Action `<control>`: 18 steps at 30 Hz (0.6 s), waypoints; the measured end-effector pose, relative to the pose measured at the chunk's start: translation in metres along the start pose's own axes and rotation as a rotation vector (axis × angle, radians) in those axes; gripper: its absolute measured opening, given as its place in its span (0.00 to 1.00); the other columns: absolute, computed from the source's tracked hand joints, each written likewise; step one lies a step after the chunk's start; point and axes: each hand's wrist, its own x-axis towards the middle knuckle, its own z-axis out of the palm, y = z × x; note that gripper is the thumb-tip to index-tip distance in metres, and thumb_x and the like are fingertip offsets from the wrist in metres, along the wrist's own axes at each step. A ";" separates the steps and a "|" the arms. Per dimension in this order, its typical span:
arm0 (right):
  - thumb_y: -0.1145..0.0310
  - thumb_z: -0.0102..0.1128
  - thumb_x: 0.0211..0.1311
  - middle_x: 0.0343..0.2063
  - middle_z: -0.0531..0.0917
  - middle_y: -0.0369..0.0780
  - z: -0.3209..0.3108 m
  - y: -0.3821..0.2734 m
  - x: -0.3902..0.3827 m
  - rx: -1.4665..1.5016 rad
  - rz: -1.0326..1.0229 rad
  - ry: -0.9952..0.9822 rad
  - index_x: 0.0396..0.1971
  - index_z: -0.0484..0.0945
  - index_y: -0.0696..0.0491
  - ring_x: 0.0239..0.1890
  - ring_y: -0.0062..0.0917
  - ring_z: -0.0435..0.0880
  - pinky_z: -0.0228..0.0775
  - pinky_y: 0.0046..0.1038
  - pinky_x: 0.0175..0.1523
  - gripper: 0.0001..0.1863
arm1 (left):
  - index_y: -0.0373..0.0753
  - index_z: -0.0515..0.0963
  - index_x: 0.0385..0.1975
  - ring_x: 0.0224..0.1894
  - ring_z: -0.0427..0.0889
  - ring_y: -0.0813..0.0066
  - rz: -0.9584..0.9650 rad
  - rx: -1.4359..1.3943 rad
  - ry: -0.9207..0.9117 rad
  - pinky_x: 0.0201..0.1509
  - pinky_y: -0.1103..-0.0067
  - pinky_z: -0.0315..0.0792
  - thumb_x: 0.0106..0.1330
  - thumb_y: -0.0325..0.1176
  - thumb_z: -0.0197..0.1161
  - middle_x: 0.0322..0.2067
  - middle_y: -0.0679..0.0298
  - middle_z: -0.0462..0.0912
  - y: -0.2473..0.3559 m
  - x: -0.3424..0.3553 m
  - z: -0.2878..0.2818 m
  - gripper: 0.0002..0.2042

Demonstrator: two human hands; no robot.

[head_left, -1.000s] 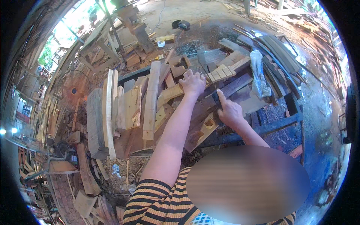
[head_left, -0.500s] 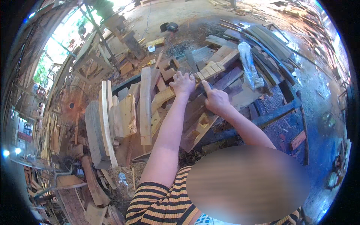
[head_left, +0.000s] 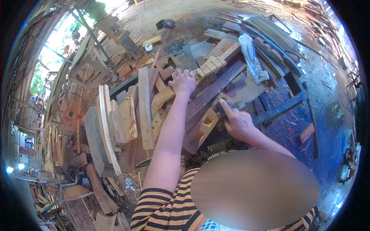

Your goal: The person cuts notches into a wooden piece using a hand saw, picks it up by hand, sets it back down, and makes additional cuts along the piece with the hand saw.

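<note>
A pale length of wood [head_left: 210,66] with several cross cuts lies slantwise over the pile in front of me. My left hand [head_left: 183,82] presses down on it, fingers bent over its top and far side. Lower right of that, my right hand [head_left: 238,121] is closed around the dark handle of a handsaw [head_left: 211,88], index finger stretched along the grip. The saw's thin blade runs up and left from the handle to the wood, close to the right of my left hand. Exactly where its teeth touch is too small to tell.
Curved wooden pieces [head_left: 145,111] stand side by side on the left. A board with square holes [head_left: 209,121] lies below the saw. Clear plastic wrap [head_left: 252,61] rests on stacked boards at the right, near a dark metal frame [head_left: 283,106]. A white tape roll [head_left: 148,47] sits farther off.
My right hand has drawn the handsaw back toward me and to the right, so more of the blade shows. The left hand keeps its place on the wood; the whole view has shifted slightly.
</note>
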 end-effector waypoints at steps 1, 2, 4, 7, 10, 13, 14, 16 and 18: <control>0.68 0.58 0.53 0.28 0.82 0.53 0.003 -0.004 0.018 -0.015 -0.037 0.049 0.68 0.55 0.52 0.32 0.48 0.83 0.75 0.45 0.39 0.40 | 0.46 0.78 0.48 0.60 0.68 0.56 0.013 -0.004 0.051 0.56 0.50 0.64 0.70 0.50 0.43 0.55 0.56 0.69 0.000 -0.001 0.002 0.20; 0.69 0.57 0.54 0.28 0.82 0.52 0.006 -0.007 0.041 -0.030 -0.077 0.096 0.67 0.55 0.54 0.33 0.47 0.84 0.75 0.44 0.40 0.39 | 0.45 0.79 0.46 0.58 0.69 0.56 0.021 -0.006 0.102 0.54 0.51 0.65 0.68 0.48 0.45 0.53 0.55 0.71 -0.002 0.001 0.005 0.19; 0.71 0.55 0.54 0.30 0.83 0.52 0.013 -0.009 0.090 -0.012 -0.036 0.047 0.66 0.56 0.57 0.35 0.45 0.84 0.75 0.43 0.41 0.37 | 0.45 0.79 0.47 0.59 0.69 0.56 0.022 -0.008 0.102 0.54 0.51 0.65 0.68 0.48 0.46 0.53 0.55 0.70 -0.002 0.004 0.010 0.20; 0.72 0.52 0.54 0.32 0.84 0.53 0.012 -0.014 0.121 -0.063 -0.028 0.029 0.65 0.57 0.59 0.36 0.45 0.85 0.75 0.43 0.41 0.36 | 0.45 0.79 0.47 0.59 0.69 0.56 0.010 -0.015 0.090 0.54 0.51 0.65 0.67 0.48 0.46 0.54 0.55 0.70 0.001 0.006 0.009 0.20; 0.72 0.53 0.54 0.32 0.84 0.53 0.008 -0.014 0.102 -0.045 -0.026 0.024 0.65 0.57 0.56 0.36 0.45 0.85 0.75 0.44 0.41 0.36 | 0.46 0.78 0.49 0.61 0.67 0.56 -0.014 -0.006 0.042 0.57 0.49 0.63 0.69 0.50 0.44 0.55 0.56 0.69 -0.005 0.002 0.010 0.21; 0.70 0.55 0.53 0.29 0.83 0.52 0.003 -0.010 0.051 -0.045 -0.036 0.068 0.67 0.56 0.53 0.34 0.45 0.85 0.75 0.45 0.39 0.38 | 0.48 0.76 0.51 0.62 0.66 0.55 -0.027 0.005 0.008 0.60 0.48 0.61 0.71 0.51 0.41 0.56 0.56 0.68 -0.002 0.002 0.003 0.21; 0.70 0.56 0.53 0.29 0.83 0.52 0.005 -0.006 0.029 -0.063 -0.034 0.047 0.67 0.56 0.53 0.33 0.46 0.84 0.75 0.45 0.38 0.38 | 0.48 0.76 0.51 0.62 0.66 0.55 -0.025 0.006 0.005 0.60 0.48 0.61 0.71 0.50 0.42 0.56 0.56 0.68 -0.001 0.002 0.003 0.21; 0.70 0.56 0.53 0.28 0.82 0.52 0.000 -0.002 0.002 -0.083 -0.035 0.026 0.67 0.55 0.52 0.32 0.47 0.84 0.75 0.44 0.37 0.39 | 0.46 0.78 0.48 0.60 0.68 0.56 -0.009 -0.004 0.050 0.57 0.50 0.62 0.69 0.49 0.44 0.55 0.56 0.69 0.000 0.000 0.003 0.20; 0.71 0.57 0.51 0.28 0.82 0.52 -0.006 -0.002 -0.010 -0.059 -0.010 -0.033 0.67 0.55 0.54 0.32 0.46 0.84 0.75 0.44 0.37 0.40 | 0.44 0.80 0.45 0.57 0.70 0.57 0.016 -0.013 0.091 0.55 0.52 0.64 0.67 0.48 0.46 0.54 0.55 0.70 -0.002 -0.002 0.004 0.19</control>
